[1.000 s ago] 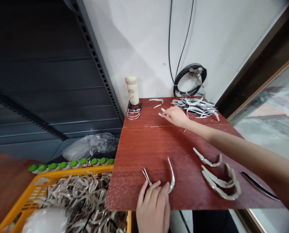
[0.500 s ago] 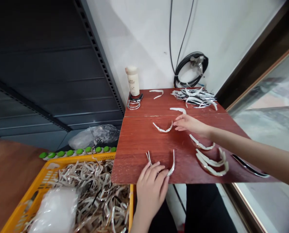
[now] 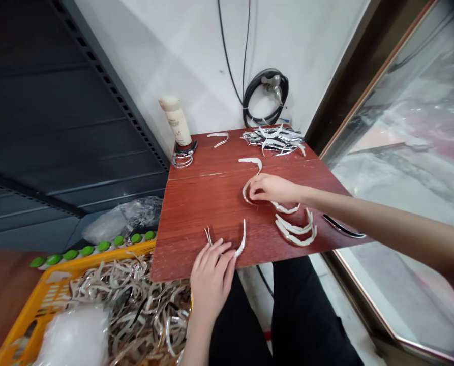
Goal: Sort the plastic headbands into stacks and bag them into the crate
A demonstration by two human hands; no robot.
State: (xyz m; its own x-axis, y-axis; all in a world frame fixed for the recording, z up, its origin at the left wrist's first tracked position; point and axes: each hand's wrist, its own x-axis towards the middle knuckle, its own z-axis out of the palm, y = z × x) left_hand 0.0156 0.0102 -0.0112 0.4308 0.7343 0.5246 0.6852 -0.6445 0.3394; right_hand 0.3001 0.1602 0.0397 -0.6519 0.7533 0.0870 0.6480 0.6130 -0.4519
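At the table's near edge, my left hand [image 3: 211, 269] is curled over a curved white-and-silver strip [image 3: 242, 239]. One end of it rises right of my fingers, and thin strip ends [image 3: 208, 235] stick up on the left; the middle is hidden under the hand. Farther in, my right hand [image 3: 270, 188] pinches a C-shaped white strip [image 3: 245, 192] by its near part, low over the tabletop. Behind that hand lies a flat white curved piece [image 3: 252, 161]. Nested white curved strips [image 3: 296, 236] lie nearer, on the right, with another curved strip [image 3: 288, 208] just beyond them.
On the red-brown table [image 3: 196, 203] are a white bottle [image 3: 178, 124] on stacked silver rings, a heap of silver-white strips [image 3: 274, 138] and a black-silver strip [image 3: 343, 226]. A yellow crate [image 3: 24, 323] full of strips stands at left. Coiled black cable [image 3: 247, 113] hangs behind.
My right hand has closed its fingers on the C-shaped strip, which now stands turned on the table. My left hand stays over its strip. The view has shifted to the right.
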